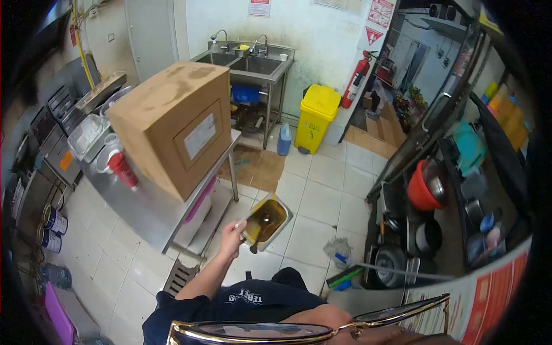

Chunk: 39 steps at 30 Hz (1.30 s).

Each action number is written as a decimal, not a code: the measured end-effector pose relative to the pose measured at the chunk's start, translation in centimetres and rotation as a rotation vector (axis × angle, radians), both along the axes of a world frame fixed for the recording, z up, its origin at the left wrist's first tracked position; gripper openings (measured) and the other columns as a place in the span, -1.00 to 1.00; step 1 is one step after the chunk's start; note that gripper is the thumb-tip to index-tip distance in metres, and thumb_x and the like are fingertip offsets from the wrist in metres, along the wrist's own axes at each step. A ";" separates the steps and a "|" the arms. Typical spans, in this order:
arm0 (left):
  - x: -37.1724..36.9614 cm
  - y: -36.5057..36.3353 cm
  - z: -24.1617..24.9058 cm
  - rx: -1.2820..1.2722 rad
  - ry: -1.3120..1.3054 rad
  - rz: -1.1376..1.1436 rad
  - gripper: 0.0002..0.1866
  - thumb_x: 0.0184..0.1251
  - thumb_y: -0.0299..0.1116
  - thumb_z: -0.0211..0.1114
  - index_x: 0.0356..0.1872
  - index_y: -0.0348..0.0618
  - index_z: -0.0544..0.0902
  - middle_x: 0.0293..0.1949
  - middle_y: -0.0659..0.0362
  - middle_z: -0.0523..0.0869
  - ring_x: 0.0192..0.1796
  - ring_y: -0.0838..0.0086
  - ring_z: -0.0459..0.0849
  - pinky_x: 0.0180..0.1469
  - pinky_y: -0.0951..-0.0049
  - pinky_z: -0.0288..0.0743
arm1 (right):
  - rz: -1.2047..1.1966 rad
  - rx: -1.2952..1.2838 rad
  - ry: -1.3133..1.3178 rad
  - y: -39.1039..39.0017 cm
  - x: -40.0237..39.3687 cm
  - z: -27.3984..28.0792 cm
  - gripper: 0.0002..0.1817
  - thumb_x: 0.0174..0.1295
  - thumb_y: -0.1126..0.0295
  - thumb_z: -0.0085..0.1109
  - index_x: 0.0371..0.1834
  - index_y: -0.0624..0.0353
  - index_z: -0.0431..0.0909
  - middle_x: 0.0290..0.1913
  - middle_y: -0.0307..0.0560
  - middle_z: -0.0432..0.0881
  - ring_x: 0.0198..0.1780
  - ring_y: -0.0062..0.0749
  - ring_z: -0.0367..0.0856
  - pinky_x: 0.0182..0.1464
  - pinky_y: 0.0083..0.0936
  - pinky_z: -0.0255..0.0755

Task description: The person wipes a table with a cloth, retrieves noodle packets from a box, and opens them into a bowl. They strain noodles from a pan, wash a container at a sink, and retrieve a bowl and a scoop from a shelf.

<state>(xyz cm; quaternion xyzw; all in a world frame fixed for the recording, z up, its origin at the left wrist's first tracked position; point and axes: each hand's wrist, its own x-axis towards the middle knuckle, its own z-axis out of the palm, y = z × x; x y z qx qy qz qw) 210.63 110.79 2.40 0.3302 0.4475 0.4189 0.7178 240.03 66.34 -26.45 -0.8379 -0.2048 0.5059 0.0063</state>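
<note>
My left hand (232, 238) is closed on the near left rim of a rectangular metal pan (282, 237), with the thumb at the edge. Brown, oily-looking liquid covers part of the pan's inside, and yellowish residue shows along the far wall. A dark long-handled utensil (260, 237) leans in the pan, its near end over the rim; I cannot make out its exact kind. The pan appears above the white tiles, just right of the steel table. My right hand is out of view.
A big cardboard box (167, 123) stands on the steel table (123, 201), beside a red cup (122, 171). Ahead are a double sink (253, 64), a blue jug (284, 140) and a yellow bin (315, 119). Cookware, including a red bowl (418, 187), fills the right-hand shelves.
</note>
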 end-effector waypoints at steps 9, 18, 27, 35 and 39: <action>14.1 18.1 -0.1 -0.107 0.088 0.042 -0.83 0.23 -0.24 0.20 -0.25 -0.07 0.57 -0.32 0.30 0.57 -0.23 0.51 0.49 -0.25 0.35 0.44 | 0.235 -0.010 -0.193 22.4 22.5 0.8 -0.54 0.18 0.19 -0.16 0.07 0.22 0.42 0.07 0.12 0.47 0.14 -0.04 0.39 0.20 -0.25 0.20; 18.1 34.9 1.7 -0.077 0.020 0.331 -0.89 0.22 -0.33 0.21 -0.26 -0.06 0.58 -0.39 0.32 0.59 -0.35 0.61 0.53 -0.36 0.52 0.44 | 0.205 0.959 -0.271 84.9 37.7 14.8 -0.67 0.13 0.34 0.04 -0.06 0.25 0.50 -0.25 -0.01 0.61 -0.19 -0.28 0.58 -0.14 -0.47 0.43; 21.3 57.9 0.5 0.015 0.048 0.477 -0.80 0.22 -0.32 0.22 -0.18 -0.16 0.57 -0.33 0.30 0.58 -0.29 0.61 0.52 -0.30 0.55 0.43 | 0.656 0.644 0.454 106.4 24.4 16.6 -0.75 0.18 0.39 0.06 -0.07 0.15 0.52 -0.30 -0.20 0.62 -0.28 -0.51 0.58 -0.27 -0.55 0.44; 20.9 75.8 5.8 0.204 -0.101 0.637 -0.77 0.27 -0.43 0.14 -0.08 -0.26 0.53 -0.20 0.23 0.60 -0.16 0.57 0.54 -0.08 0.53 0.41 | 0.237 1.164 0.458 125.6 29.4 21.5 -0.85 0.22 0.43 0.03 -0.22 0.24 0.54 -0.42 -0.22 0.57 -0.39 -0.61 0.50 -0.29 -0.66 0.39; 21.1 86.1 7.9 0.160 -0.076 0.626 -0.80 0.28 -0.43 0.12 -0.11 -0.24 0.55 -0.23 0.23 0.62 -0.20 0.58 0.56 -0.15 0.53 0.46 | 0.369 1.379 0.173 142.0 29.5 28.5 -0.81 0.21 0.40 0.05 -0.23 0.29 0.55 -0.42 -0.22 0.60 -0.36 -0.60 0.53 -0.25 -0.66 0.39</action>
